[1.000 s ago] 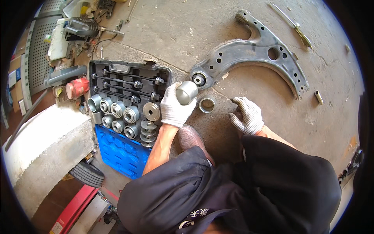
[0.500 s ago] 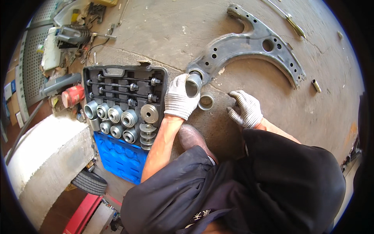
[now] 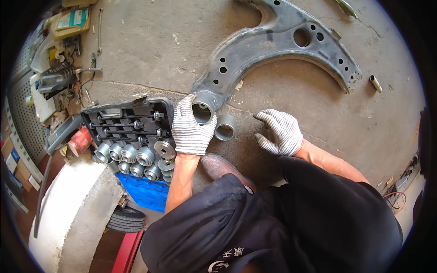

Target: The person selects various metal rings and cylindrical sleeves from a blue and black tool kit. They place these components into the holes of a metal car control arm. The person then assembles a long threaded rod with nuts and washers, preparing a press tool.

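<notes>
My left hand [image 3: 190, 133], in a striped work glove, is closed around a grey metal sleeve [image 3: 207, 99]. The sleeve's open mouth faces me, and its other end is up against the near end of a black control arm [image 3: 259, 48] on the ground. Whether it sits around the eye there or only touches it, I cannot tell. Just right of that hand, a second metal sleeve [image 3: 226, 126] stands on the ground. Farther right my gloved right hand [image 3: 282, 133] hovers with thumb and fingers apart, nothing between them.
At left lies an open black tool case [image 3: 127, 103] with threaded rods and several metal cups, its blue section [image 3: 145, 191] nearer me. A short metal tube [image 3: 375, 83] lies at right. My shoe [image 3: 223, 168] is close below the sleeves. A concrete block [image 3: 68, 204] stands at lower left.
The view has shifted, so the control arm looks larger and the case sits lower. The held sleeve now lines up with the arm's near end. My right hand stays open.
</notes>
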`<state>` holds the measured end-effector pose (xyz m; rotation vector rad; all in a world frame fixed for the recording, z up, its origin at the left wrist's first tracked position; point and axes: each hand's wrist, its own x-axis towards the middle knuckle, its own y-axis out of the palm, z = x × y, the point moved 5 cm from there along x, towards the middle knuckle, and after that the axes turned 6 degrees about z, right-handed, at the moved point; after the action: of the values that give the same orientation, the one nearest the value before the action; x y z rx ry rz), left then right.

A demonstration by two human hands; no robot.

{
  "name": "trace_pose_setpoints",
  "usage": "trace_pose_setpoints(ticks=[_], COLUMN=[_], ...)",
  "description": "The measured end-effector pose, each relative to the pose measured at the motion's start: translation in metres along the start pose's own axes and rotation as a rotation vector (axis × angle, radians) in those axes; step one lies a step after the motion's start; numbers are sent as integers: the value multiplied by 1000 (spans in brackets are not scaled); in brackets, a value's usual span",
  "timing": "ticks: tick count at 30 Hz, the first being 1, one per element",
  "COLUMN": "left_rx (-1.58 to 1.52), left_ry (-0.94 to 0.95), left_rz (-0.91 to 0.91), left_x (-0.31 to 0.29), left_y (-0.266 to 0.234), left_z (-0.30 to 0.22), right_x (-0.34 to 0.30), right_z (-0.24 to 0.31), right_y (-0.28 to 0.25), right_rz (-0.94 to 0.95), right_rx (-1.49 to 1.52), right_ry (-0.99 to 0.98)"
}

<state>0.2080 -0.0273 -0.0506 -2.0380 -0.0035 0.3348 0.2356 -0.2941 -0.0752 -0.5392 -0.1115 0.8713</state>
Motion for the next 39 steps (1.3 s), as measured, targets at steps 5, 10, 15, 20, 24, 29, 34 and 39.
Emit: trace_pose_setpoints(ticks=[5, 10, 15, 20, 24, 29, 34, 39], left_rx=[16, 46, 39, 82, 74, 71, 78, 4], left_ry=[-7, -24, -32, -25, 3, -1, -45, -26], left_rz=[51, 39, 45, 71, 81, 95, 72, -5], left_x=[10, 9, 10, 3, 6, 7, 8, 9], left_y=[2, -4, -2, -9, -5, -4, -6, -5], left_z=[-5, -6, -4, -1, -2, -2, -7, -8], right_x=[-3, 1, 0, 2, 0, 1, 2, 4], right_z=[-5, -6, -8, -7, -9, -9, -8, -4], right_y=[-1, -2, -2, -3, -2, -5, -6, -6], right_rz=[1, 33, 23, 54, 25, 25, 41, 15], right_rx=[17, 65, 77, 100, 85, 102, 114, 77], right_ry=[25, 12, 14, 13, 25, 27, 18, 17])
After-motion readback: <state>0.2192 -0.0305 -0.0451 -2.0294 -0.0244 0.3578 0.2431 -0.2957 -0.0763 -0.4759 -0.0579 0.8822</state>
